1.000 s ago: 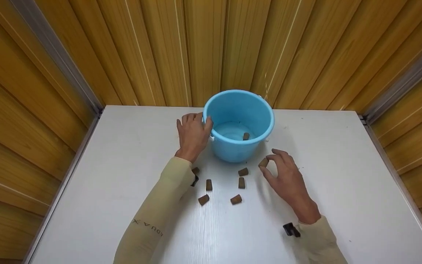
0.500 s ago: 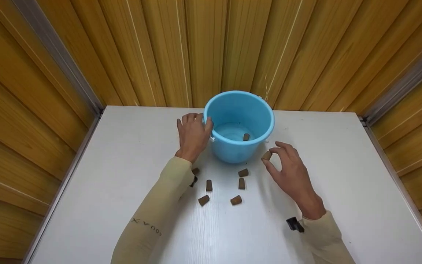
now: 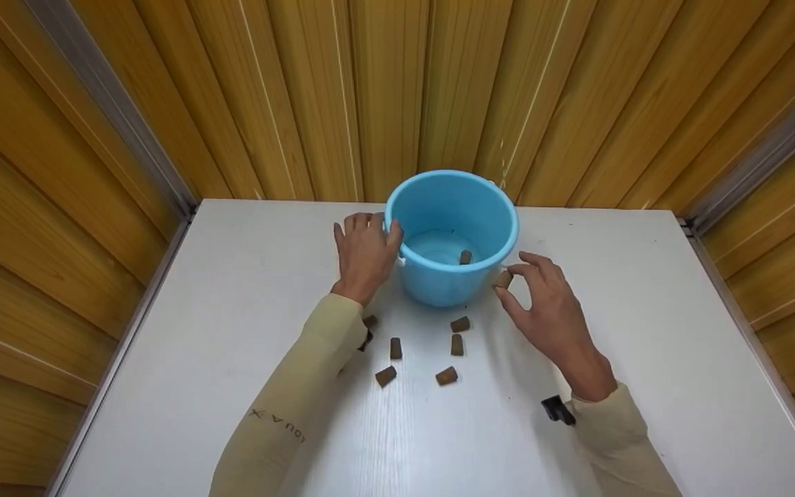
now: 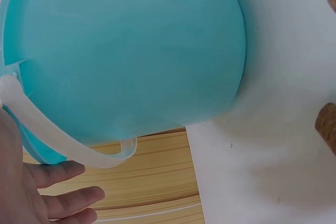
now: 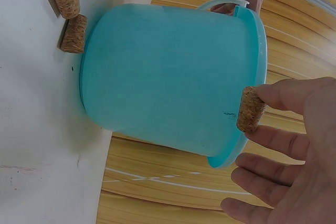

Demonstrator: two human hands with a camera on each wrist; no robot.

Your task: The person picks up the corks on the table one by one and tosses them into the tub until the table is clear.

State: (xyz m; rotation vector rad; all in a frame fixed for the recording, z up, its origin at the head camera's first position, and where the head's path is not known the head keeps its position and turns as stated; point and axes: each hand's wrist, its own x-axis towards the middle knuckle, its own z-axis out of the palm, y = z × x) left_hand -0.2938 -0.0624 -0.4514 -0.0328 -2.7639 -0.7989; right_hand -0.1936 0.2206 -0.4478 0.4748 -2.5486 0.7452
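Observation:
A tapered cork stopper (image 5: 251, 109) is pinched between the thumb and index finger of my right hand (image 3: 551, 312), the other fingers spread. The stopper is level with the upper wall of the light blue bucket (image 3: 441, 288), at its right side. My left hand (image 3: 364, 254) holds the bucket's rim at the left, thumb over the edge, beside the white handle (image 4: 55, 137). One cork stopper (image 3: 465, 257) lies inside on the bucket floor. Several more stand or lie in front, among them a cork stopper (image 3: 446, 375) and another cork stopper (image 3: 395, 348).
The white table (image 3: 246, 276) carries the bucket near its back edge. Yellow wood-look panels (image 3: 384, 96) rise behind and on both sides. Another cork stopper (image 3: 370, 322) is partly hidden by the left sleeve (image 3: 301, 386).
My right hand has risen and moved slightly right and away from me, bringing the pinched cork stopper up toward the bucket's rim. The left hand keeps its place on the rim.

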